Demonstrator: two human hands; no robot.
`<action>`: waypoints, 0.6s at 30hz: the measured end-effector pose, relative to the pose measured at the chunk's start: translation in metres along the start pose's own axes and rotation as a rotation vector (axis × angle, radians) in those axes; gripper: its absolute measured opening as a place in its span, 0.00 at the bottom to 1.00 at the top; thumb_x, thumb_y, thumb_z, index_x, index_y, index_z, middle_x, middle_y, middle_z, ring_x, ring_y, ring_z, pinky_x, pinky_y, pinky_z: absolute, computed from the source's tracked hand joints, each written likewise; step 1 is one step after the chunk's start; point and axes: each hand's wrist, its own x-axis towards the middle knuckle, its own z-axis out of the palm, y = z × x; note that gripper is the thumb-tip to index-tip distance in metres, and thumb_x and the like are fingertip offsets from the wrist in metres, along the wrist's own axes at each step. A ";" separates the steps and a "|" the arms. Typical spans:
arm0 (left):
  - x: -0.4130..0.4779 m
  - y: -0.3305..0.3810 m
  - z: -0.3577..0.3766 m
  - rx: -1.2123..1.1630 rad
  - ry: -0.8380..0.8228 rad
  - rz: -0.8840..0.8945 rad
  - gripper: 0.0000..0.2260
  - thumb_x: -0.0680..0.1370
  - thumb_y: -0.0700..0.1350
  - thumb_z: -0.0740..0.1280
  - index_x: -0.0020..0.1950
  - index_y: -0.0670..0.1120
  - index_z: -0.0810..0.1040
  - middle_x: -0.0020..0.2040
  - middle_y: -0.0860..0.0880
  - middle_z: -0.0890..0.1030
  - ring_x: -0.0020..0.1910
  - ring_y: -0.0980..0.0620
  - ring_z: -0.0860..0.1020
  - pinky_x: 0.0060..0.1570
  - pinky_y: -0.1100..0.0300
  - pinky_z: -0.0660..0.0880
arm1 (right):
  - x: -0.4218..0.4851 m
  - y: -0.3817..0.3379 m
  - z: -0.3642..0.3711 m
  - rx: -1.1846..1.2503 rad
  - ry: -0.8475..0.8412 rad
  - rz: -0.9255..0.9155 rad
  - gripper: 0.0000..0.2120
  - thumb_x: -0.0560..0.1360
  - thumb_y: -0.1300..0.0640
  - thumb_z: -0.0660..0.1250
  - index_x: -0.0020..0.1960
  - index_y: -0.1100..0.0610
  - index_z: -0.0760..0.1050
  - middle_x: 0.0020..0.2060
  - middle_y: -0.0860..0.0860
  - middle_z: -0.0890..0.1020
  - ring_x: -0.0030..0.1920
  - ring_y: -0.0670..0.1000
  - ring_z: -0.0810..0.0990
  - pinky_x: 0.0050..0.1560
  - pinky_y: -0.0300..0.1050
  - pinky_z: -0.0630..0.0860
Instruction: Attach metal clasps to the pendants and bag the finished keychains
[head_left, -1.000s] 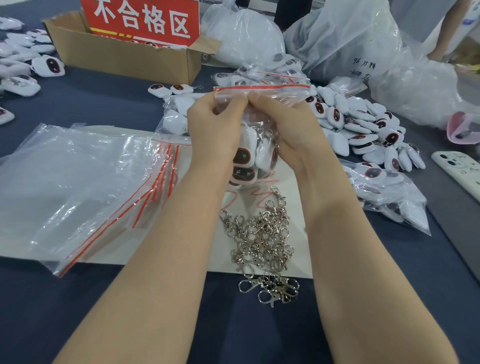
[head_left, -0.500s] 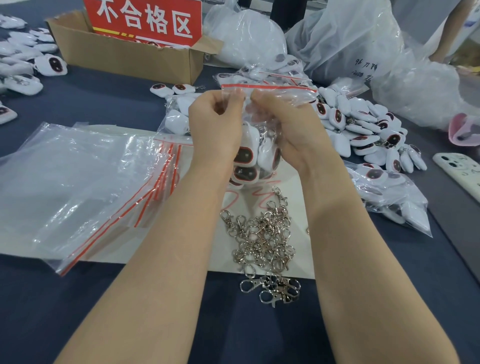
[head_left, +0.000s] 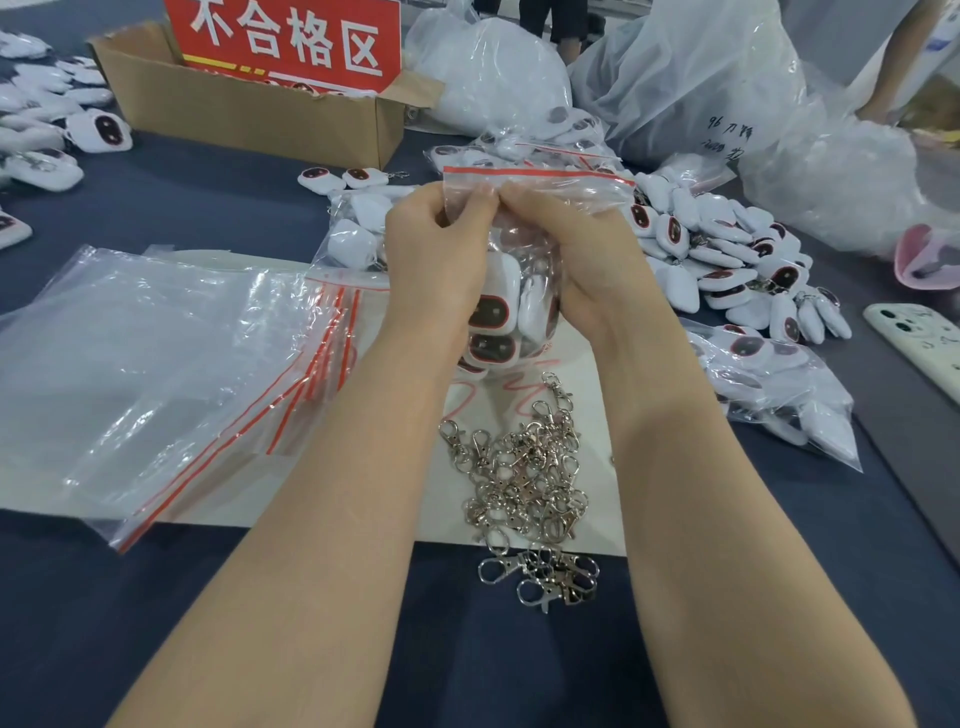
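I hold a clear zip bag (head_left: 561, 189) with a red seal strip upright above the table. White keychains with dark red faces (head_left: 493, 317) fill its lower part. My left hand (head_left: 436, 249) pinches the bag just under the seal near its left end. My right hand (head_left: 571, 244) pinches the same spot right beside it, fingertips almost touching. Under my wrists, a pile of silver metal clasps (head_left: 524, 478) spreads over a white sheet (head_left: 587, 530). Loose white pendants (head_left: 727, 254) are heaped to the right.
Several empty zip bags (head_left: 156, 364) lie stacked at the left. A cardboard box (head_left: 249, 114) with a red sign stands at the back. Filled bags (head_left: 779, 384) and a phone (head_left: 919, 348) lie at the right, large plastic sacks (head_left: 691, 83) behind. More pendants (head_left: 47, 119) lie far left.
Both hands have slid leftward along the seal strip, fingertips closer together. The strip's right part now stands free beyond my right hand.
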 end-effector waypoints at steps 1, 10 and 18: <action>0.001 0.000 0.000 0.017 0.008 0.010 0.08 0.77 0.42 0.66 0.47 0.38 0.81 0.45 0.39 0.82 0.45 0.43 0.81 0.50 0.52 0.78 | 0.000 0.000 0.001 0.007 -0.007 0.006 0.10 0.73 0.65 0.70 0.34 0.59 0.84 0.36 0.56 0.85 0.41 0.54 0.83 0.49 0.48 0.80; 0.001 -0.005 0.001 0.032 0.095 0.088 0.05 0.76 0.40 0.64 0.46 0.40 0.78 0.36 0.52 0.76 0.34 0.58 0.72 0.38 0.67 0.70 | 0.000 0.000 0.005 -0.041 0.071 -0.051 0.11 0.72 0.63 0.73 0.30 0.56 0.81 0.30 0.52 0.81 0.33 0.50 0.78 0.43 0.46 0.74; 0.003 -0.003 0.000 0.037 0.144 0.088 0.07 0.76 0.40 0.64 0.47 0.38 0.79 0.37 0.51 0.78 0.34 0.58 0.73 0.35 0.71 0.70 | 0.000 0.004 0.012 0.080 0.180 -0.051 0.09 0.72 0.64 0.72 0.33 0.61 0.78 0.28 0.53 0.78 0.32 0.52 0.73 0.36 0.45 0.69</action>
